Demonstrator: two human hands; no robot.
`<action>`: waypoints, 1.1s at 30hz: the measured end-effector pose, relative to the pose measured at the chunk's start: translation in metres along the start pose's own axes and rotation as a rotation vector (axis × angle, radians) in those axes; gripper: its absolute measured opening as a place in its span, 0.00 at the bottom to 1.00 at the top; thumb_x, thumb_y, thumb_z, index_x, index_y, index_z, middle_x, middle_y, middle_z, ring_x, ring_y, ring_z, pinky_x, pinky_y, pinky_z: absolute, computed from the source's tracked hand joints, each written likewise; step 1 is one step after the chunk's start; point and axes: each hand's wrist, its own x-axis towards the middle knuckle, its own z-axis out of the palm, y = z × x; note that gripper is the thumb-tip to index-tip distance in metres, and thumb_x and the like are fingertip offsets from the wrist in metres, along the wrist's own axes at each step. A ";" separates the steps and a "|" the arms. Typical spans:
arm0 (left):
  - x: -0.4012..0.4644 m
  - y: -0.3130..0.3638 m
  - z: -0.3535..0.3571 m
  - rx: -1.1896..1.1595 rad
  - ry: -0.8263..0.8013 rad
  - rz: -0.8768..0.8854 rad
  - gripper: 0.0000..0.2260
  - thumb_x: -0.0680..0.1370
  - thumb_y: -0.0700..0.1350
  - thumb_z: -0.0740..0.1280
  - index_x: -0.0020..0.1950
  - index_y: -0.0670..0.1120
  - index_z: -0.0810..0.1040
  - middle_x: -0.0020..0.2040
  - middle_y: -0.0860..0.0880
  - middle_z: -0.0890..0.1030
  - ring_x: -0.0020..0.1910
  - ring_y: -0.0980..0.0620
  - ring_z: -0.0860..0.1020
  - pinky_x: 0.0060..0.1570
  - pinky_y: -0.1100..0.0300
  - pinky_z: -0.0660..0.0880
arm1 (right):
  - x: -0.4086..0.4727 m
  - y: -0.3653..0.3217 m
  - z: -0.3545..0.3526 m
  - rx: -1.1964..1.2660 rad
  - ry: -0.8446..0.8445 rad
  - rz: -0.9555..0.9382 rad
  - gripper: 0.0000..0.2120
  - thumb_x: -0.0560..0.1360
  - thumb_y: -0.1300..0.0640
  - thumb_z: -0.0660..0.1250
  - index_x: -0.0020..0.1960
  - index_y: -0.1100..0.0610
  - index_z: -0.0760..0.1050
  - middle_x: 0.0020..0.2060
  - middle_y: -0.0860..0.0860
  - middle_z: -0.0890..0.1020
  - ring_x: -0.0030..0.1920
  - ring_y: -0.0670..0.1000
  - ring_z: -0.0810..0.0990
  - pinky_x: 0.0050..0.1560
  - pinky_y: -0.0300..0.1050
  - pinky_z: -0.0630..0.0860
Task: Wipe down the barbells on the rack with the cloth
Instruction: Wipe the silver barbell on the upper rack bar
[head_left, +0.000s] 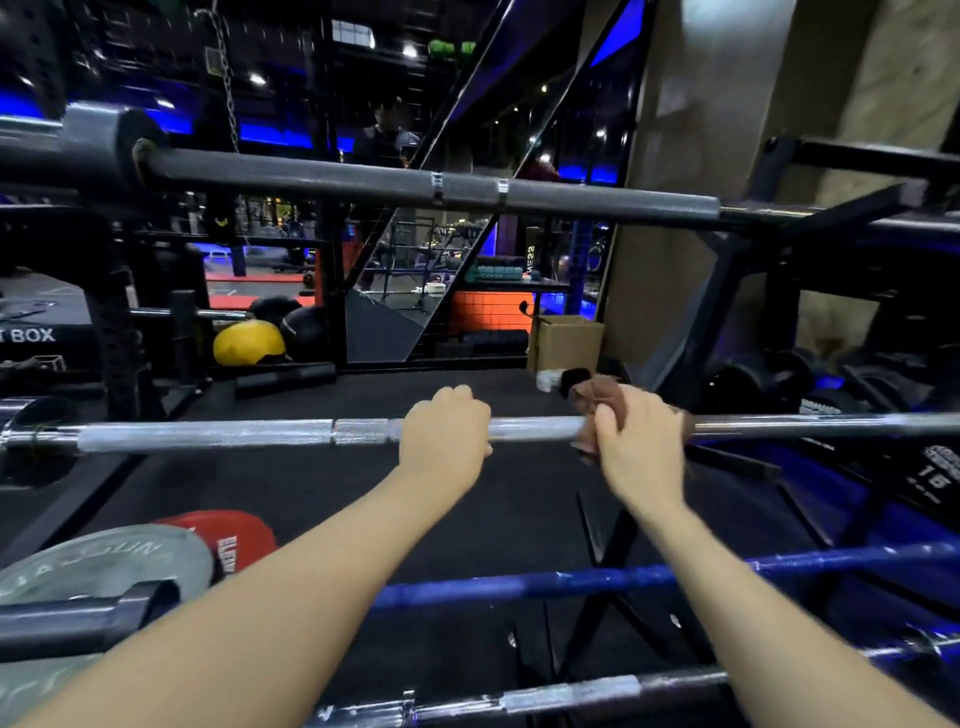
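Note:
A silver barbell (234, 434) runs across the middle of the view on the rack. My left hand (444, 436) grips its shaft from above. Just to the right, my right hand (641, 441) holds a brown cloth (592, 392) wrapped round the same bar. Above it lies a dark grey barbell (337, 182). Below it come a blue barbell (519, 584) and, lowest of all, another silver barbell (571, 696), both partly hidden by my forearms.
Grey and red weight plates (104, 561) sit at the lower left. Yellow and black medicine balls (249, 343) and a cardboard box (566, 343) lie beyond on the dark floor. The black rack frame (753, 270) rises on the right, with dumbbells (935, 467) behind it.

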 end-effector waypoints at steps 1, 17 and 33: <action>0.001 0.002 0.002 -0.014 0.001 -0.011 0.12 0.78 0.51 0.64 0.57 0.46 0.76 0.57 0.48 0.72 0.58 0.48 0.70 0.45 0.57 0.67 | -0.011 -0.015 0.007 0.039 0.005 -0.005 0.25 0.72 0.45 0.50 0.58 0.56 0.76 0.53 0.56 0.79 0.57 0.59 0.74 0.61 0.59 0.67; 0.000 0.007 0.001 0.004 -0.003 -0.048 0.10 0.79 0.53 0.63 0.50 0.47 0.76 0.53 0.50 0.72 0.54 0.52 0.71 0.31 0.59 0.62 | -0.016 -0.027 0.013 0.006 0.021 -0.028 0.22 0.73 0.45 0.52 0.56 0.58 0.75 0.52 0.57 0.79 0.55 0.61 0.74 0.59 0.58 0.67; -0.002 0.005 -0.001 -0.008 0.017 -0.051 0.09 0.79 0.53 0.63 0.44 0.48 0.72 0.50 0.52 0.71 0.52 0.52 0.71 0.28 0.60 0.58 | -0.027 -0.004 0.008 0.157 0.004 -0.017 0.20 0.76 0.49 0.54 0.64 0.55 0.72 0.63 0.55 0.73 0.66 0.57 0.67 0.69 0.53 0.59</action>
